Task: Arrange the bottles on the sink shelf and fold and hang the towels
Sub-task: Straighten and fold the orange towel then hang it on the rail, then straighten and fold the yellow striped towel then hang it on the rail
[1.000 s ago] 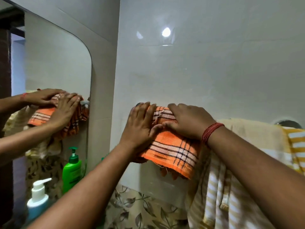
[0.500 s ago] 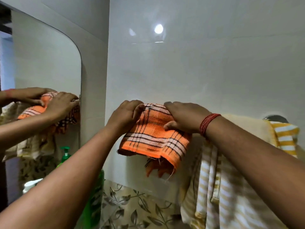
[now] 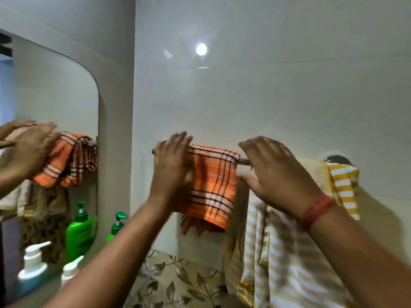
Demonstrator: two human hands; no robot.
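Note:
A folded orange checked towel [image 3: 212, 185] hangs over the metal towel rail [image 3: 244, 161] on the white tiled wall. My left hand [image 3: 172, 172] lies flat against the towel's left edge, fingers straight. My right hand [image 3: 275, 172] hovers just right of the towel with its fingers spread, in front of the rail. A yellow and white striped towel [image 3: 275, 252] hangs on the rail further right, under my right forearm. A green pump bottle [image 3: 116, 225] stands below left, partly hidden by my left arm. A white pump bottle [image 3: 69, 271] shows at the lower left.
A mirror [image 3: 49, 107] on the left wall reflects my hands, the orange towel and the bottles. A leaf-patterned tile band [image 3: 178, 283] runs along the wall below the towels. The rail's round bracket [image 3: 337, 158] sits at the right end.
Both hands gripped the orange towel and held it bunched at the rail before. Now it hangs straight over the rail, and both hands have opened, the right one moving off to the right.

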